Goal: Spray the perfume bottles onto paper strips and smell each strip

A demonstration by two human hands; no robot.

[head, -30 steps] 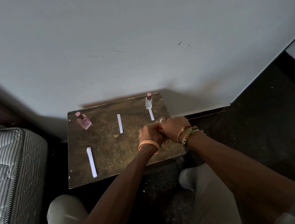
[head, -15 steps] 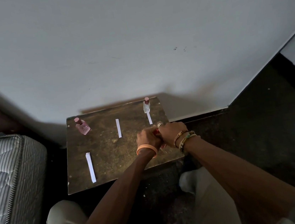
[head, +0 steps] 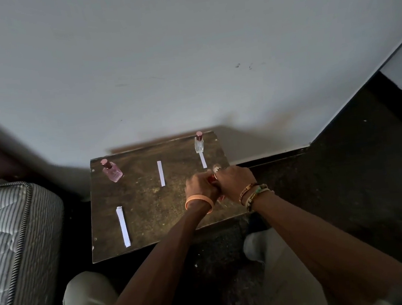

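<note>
In the head view, the left hand (head: 200,189) and right hand (head: 235,181) are staying pressed together over the counter's (head: 151,209) near right part, barely shifting since a second ago. Their fingers are clamping a small red bottle (head: 212,177), mostly hidden between them, so its cap is probably still being worked and no spraying is happening yet. A pink bottle (head: 112,172) and a clear bottle (head: 199,143) are standing at the far edge among paper strips (head: 161,173) lying flat, with a mattress (head: 6,227) sitting left and a pale wall (head: 182,53) rising behind.
</note>
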